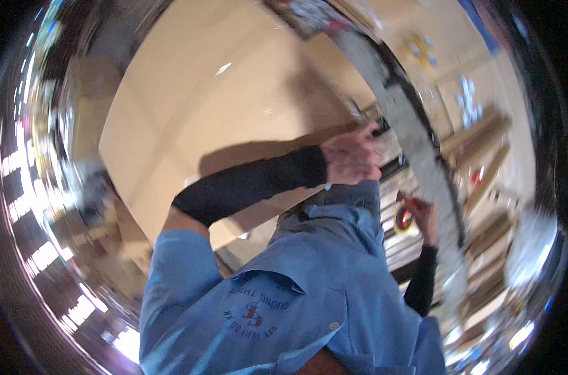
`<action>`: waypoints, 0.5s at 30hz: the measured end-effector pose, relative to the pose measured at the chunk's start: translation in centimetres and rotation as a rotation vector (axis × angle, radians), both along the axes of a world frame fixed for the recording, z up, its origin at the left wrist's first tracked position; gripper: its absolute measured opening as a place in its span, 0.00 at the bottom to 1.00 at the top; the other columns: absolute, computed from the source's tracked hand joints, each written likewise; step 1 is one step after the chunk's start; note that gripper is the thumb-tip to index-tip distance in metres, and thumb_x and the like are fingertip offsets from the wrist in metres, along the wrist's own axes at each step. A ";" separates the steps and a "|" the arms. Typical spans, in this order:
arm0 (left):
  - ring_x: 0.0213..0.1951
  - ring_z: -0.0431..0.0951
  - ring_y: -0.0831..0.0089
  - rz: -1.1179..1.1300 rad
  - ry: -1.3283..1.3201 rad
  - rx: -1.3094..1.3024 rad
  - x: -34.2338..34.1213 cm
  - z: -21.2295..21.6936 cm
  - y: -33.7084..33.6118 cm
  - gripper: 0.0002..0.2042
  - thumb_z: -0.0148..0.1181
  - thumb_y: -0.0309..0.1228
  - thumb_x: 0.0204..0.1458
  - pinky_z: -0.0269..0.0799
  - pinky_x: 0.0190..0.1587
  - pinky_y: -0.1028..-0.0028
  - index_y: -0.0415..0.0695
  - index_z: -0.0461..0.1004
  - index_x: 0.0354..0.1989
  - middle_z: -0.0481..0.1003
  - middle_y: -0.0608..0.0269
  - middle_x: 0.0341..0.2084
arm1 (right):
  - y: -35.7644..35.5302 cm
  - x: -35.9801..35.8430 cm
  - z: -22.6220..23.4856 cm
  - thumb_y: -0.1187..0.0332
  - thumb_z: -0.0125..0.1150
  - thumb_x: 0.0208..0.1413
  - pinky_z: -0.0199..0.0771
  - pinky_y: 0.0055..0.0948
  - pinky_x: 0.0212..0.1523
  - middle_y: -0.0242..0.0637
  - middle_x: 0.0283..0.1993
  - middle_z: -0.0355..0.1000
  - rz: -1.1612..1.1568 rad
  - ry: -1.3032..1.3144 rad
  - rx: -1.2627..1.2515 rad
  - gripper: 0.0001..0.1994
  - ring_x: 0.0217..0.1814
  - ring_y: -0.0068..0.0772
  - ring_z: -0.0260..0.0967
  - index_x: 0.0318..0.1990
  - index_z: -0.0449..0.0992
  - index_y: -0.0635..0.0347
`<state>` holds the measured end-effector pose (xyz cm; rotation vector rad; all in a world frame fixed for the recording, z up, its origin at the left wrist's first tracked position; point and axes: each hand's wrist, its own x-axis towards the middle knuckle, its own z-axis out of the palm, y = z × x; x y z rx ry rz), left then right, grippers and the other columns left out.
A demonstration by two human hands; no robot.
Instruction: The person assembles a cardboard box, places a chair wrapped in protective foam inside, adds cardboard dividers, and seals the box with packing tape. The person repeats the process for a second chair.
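A person in a blue shirt (321, 275) has both arms bent, with the left elbow out to the side and the forearm, in a black sleeve (253, 181), reaching across the chest toward the right. Below it lies the board (190, 106), a broad tan cardboard sheet; the forearm crosses above its near right part and a dark shadow falls on it. The left hand (353, 156) is at the board's right edge, back of the hand in view, fingers pointing away to the right — a small dark patch shows at the fingertips, but blur hides whether they grip anything. The right arm, also black-sleeved, comes up from below, well beyond the board's right edge. The right hand (425, 215) is raised with bent fingers beside the upper rim of a yellowish roll (404, 219) with a red middle — whether they close on it, I cannot tell. Past this hand runs a grey floor strip (415, 134).
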<state>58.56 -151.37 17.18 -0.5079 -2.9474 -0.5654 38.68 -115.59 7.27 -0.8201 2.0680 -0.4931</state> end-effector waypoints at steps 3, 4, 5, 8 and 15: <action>0.35 0.73 0.69 0.163 0.242 0.015 -1.5 -4.5 3.6 0.09 0.59 0.45 0.40 0.57 0.61 0.41 0.58 0.76 0.16 0.73 0.73 0.20 | -5.0 0.3 4.9 0.62 0.68 0.56 0.75 0.33 0.39 0.44 0.33 0.81 0.090 0.077 0.076 0.15 0.33 0.29 0.76 0.44 0.83 0.65; 0.30 0.74 0.67 0.174 0.299 0.001 -1.4 -3.8 3.2 0.11 0.58 0.46 0.41 0.56 0.61 0.38 0.58 0.76 0.13 0.72 0.72 0.16 | -6.2 -0.4 5.7 0.63 0.68 0.55 0.74 0.31 0.40 0.45 0.34 0.81 0.131 0.079 0.101 0.15 0.35 0.28 0.74 0.44 0.82 0.66; 0.26 0.74 0.66 0.184 0.369 -0.017 -1.6 -2.9 2.8 0.13 0.57 0.47 0.41 0.55 0.60 0.35 0.58 0.76 0.11 0.71 0.71 0.12 | -5.1 -3.3 3.3 0.62 0.67 0.57 0.74 0.35 0.48 0.50 0.45 0.81 0.096 0.071 -0.016 0.18 0.45 0.40 0.78 0.48 0.81 0.67; 0.18 0.75 0.62 0.101 0.437 -0.101 -0.9 -1.8 1.8 0.16 0.56 0.45 0.46 0.52 0.63 0.29 0.58 0.75 0.09 0.71 0.69 0.10 | -10.1 -8.8 3.1 0.64 0.64 0.57 0.73 0.34 0.52 0.45 0.48 0.80 0.025 0.046 -0.182 0.22 0.47 0.35 0.74 0.52 0.78 0.76; 0.25 0.77 0.62 0.681 0.800 -0.012 5.2 -2.3 3.7 0.10 0.61 0.36 0.48 0.61 0.62 0.39 0.56 0.72 0.16 0.71 0.68 0.15 | -29.4 -15.0 16.3 0.70 0.61 0.58 0.76 0.36 0.54 0.45 0.53 0.76 0.122 0.247 -0.504 0.22 0.50 0.39 0.75 0.59 0.74 0.71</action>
